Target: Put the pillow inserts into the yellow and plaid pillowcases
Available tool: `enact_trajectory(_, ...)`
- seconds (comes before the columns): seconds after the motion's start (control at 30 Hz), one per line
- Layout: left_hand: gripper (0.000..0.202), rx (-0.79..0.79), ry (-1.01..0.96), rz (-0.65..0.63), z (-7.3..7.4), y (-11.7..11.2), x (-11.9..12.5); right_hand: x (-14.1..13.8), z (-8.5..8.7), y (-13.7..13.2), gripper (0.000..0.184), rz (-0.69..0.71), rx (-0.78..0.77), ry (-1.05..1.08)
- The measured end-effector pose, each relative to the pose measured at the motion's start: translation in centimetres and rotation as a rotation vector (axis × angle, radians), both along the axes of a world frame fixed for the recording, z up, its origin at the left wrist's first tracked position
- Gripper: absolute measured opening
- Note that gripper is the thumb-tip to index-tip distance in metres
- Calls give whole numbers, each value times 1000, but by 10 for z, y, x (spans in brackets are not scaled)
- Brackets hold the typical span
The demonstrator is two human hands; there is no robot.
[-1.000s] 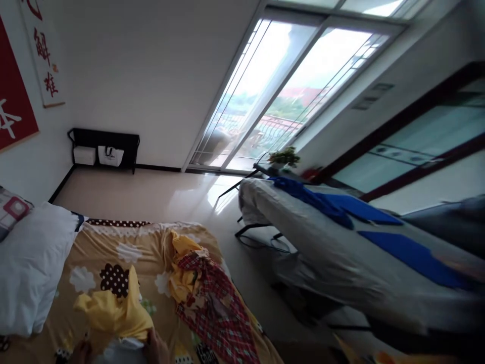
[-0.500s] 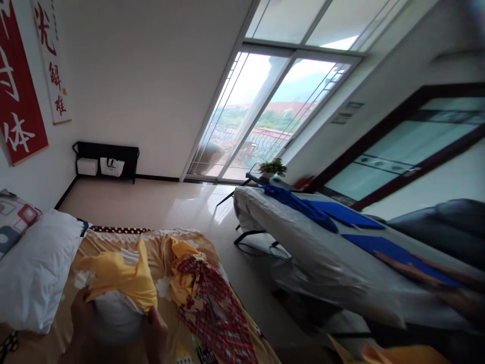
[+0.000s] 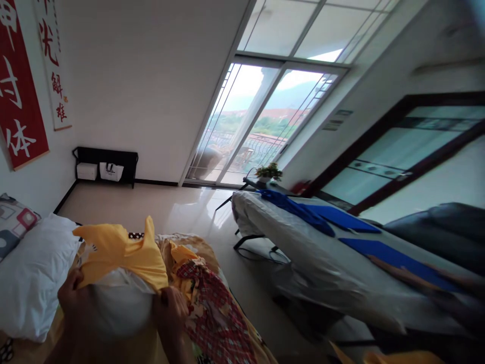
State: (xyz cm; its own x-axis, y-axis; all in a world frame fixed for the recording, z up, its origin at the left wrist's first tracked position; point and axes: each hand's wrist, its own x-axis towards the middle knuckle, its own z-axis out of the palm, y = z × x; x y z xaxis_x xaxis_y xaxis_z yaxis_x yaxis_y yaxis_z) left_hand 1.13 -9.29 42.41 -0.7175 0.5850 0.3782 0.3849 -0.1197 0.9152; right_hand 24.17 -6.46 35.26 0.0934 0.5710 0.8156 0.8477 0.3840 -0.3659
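Both my hands hold up a white pillow (image 3: 121,311) half covered by a yellow pillowcase (image 3: 121,253), above the bed (image 3: 212,253). My left hand (image 3: 71,298) grips the yellow case at the pillow's left side, fingers closed. My right hand (image 3: 172,306) pinches the case's lower right edge, fingers closed on the cloth. A crumpled red plaid and yellow cloth (image 3: 212,308) lies on the bed just right of my right hand.
A large white pillow (image 3: 32,275) and a patterned cushion (image 3: 13,222) lie at the bed's left. A cot draped in grey cover (image 3: 303,253) with blue cloths (image 3: 326,215) stands to the right across a tiled floor gap. Sliding glass doors (image 3: 250,131) are beyond.
My hands have lifted the pillow and yellow case upward off the bed. The view has tilted up slightly.
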Motion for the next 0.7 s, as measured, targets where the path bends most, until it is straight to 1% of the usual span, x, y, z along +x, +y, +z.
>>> enact_trajectory(0.07, 8, 17, -127, 63, 10, -6, 2, -5, -8, -8, 6, -36, -44, 140)
enact_trajectory(0.1, 8, 8, -175, 85, 15, -9, 4, -9, -14, -12, 6, -46, -69, 193)
enact_trajectory(0.2, 8, -48, -262, 117, 22, -13, 7, -18, -35, -20, 20, -27, -82, 226)
enact_trajectory(0.3, 7, -69, -238, 104, 17, -10, 2, -26, -59, -18, 28, 22, -94, 177)
enact_trajectory(0.37, 6, -43, -198, 85, 9, -6, -5, -33, -73, -13, 33, 71, -146, 189)
enact_trajectory(0.43, 6, -25, -160, 84, 5, -5, -10, -43, -84, -7, 34, 108, -199, 230)
enact_trajectory(0.5, 6, -25, -124, 94, 4, -7, -12, -54, -87, -1, 33, 104, -298, 262)
enact_trajectory(0.53, 7, -26, -109, 94, 5, -8, -12, -59, -86, 4, 29, 88, -397, 253)
enact_trajectory(0.6, 11, -10, -76, 57, 7, -13, -8, -67, -80, 17, 17, 55, -650, 188)
enact_trajectory(0.63, 13, 2, -56, 30, 8, -15, -6, -70, -75, 26, 14, 45, -761, 147)
enact_trajectory(0.67, 16, 13, -36, 10, 8, -16, -4, -73, -70, 37, 16, 39, -838, 110)
enact_trajectory(0.7, 17, 15, -16, -2, 8, -16, -2, -74, -65, 48, 20, 38, -878, 85)
